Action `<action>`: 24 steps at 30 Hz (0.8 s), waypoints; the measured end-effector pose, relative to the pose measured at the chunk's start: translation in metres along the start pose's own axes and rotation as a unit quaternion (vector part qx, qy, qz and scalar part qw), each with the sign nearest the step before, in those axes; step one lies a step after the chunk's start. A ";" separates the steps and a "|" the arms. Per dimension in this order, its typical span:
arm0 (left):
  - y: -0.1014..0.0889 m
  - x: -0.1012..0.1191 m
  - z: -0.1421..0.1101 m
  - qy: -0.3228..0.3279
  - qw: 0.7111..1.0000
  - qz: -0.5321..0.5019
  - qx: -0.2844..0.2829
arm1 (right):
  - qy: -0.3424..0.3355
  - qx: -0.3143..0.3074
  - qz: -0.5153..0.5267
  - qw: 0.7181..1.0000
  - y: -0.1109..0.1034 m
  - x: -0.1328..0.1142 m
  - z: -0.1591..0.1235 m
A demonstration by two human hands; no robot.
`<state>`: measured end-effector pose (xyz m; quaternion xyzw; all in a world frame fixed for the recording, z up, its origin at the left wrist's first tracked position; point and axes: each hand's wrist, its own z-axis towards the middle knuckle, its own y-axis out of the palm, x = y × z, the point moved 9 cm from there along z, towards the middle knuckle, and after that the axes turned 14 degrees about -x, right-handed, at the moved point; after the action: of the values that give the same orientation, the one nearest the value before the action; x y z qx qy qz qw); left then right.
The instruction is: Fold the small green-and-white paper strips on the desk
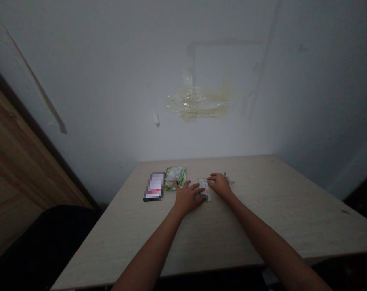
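A small printed packet (pixel 205 186), white with coloured patches, lies flat on the table between my hands. My left hand (pixel 187 198) rests palm down with its fingers spread, thumb and fingertips touching the packet's left side. At the packet's upper right edge, my right hand (pixel 222 185) has its fingers bent in and closed on it. A small green and white piece (pixel 229 178) shows partly from behind my right hand; its kind cannot be made out. Just beyond my left fingers sits a pile of green and white printed packets (pixel 175 174).
A phone (pixel 154 186) with a blurred-out screen lies left of the pile. The pale wooden table (pixel 135 238) ends at a wall (pixel 116 101) with peeling clear tape (pixel 201 103). On the left are a wooden panel (pixel 19 161) and a dark object (pixel 59 234).
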<state>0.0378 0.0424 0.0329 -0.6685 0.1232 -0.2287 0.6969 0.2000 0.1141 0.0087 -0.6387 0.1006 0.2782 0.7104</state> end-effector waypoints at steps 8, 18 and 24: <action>0.002 -0.001 0.001 0.004 1.000 -0.009 0.010 | -0.012 -0.015 0.023 1.000 0.000 0.001 0.001; 0.002 -0.001 0.001 -0.006 1.000 0.014 0.004 | -0.034 -0.054 0.025 0.998 0.001 -0.003 -0.006; 0.003 -0.001 0.001 -0.003 1.000 0.007 0.003 | -0.051 -0.072 0.029 0.996 0.001 -0.008 -0.015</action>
<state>0.0376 0.0441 0.0300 -0.6662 0.1253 -0.2222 0.7007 0.1966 0.0973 0.0095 -0.6696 0.0623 0.3375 0.6586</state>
